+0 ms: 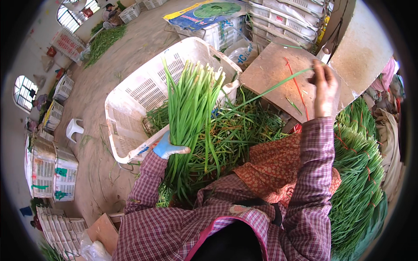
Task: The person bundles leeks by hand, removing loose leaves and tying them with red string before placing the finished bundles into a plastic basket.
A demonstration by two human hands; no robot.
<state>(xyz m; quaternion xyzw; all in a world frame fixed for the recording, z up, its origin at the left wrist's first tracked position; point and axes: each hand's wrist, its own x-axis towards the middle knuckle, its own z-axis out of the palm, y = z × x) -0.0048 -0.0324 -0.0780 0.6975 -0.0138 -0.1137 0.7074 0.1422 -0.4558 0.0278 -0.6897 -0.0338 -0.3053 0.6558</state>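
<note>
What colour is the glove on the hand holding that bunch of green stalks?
Light blue. The glove on the left hand gripping the green stalk bunch shows best in the head view.

Concrete floor [130, 48], white slotted crate [143, 95] tipped on it, loose green stalks [244, 126], white stool [75, 128], stacked crates [52, 172]

A thick bunch of long green chives [191, 108] stands nearly upright, its cut tips fanned out at the top in front of a tilted white crate and its lower stalks trailing down into loose greens. One single chive stalk [270, 89] is pulled out from the bunch, stretched in a thin slanting line up to the right over a brown board.
</note>
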